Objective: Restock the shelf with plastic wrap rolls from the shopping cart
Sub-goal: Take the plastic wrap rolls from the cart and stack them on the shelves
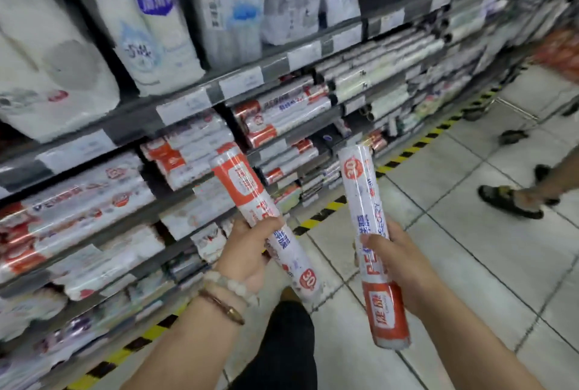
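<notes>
My left hand (247,252) grips one white-and-orange plastic wrap roll (244,189) around its middle, orange end tilted up toward the shelves. A second roll (360,189) is held in my right hand (398,258), orange end pointing down. Both rolls hang in front of the shelf unit (175,198), whose middle tiers hold stacks of like rolls (282,111). The shopping cart is out of view.
Large white paper-goods packs (150,35) fill the top shelf. A yellow-and-black hazard stripe (316,217) runs along the shelf foot on the tiled floor. Another person's feet in dark sandals (510,201) stand at the right. My own dark trouser leg (285,345) is below.
</notes>
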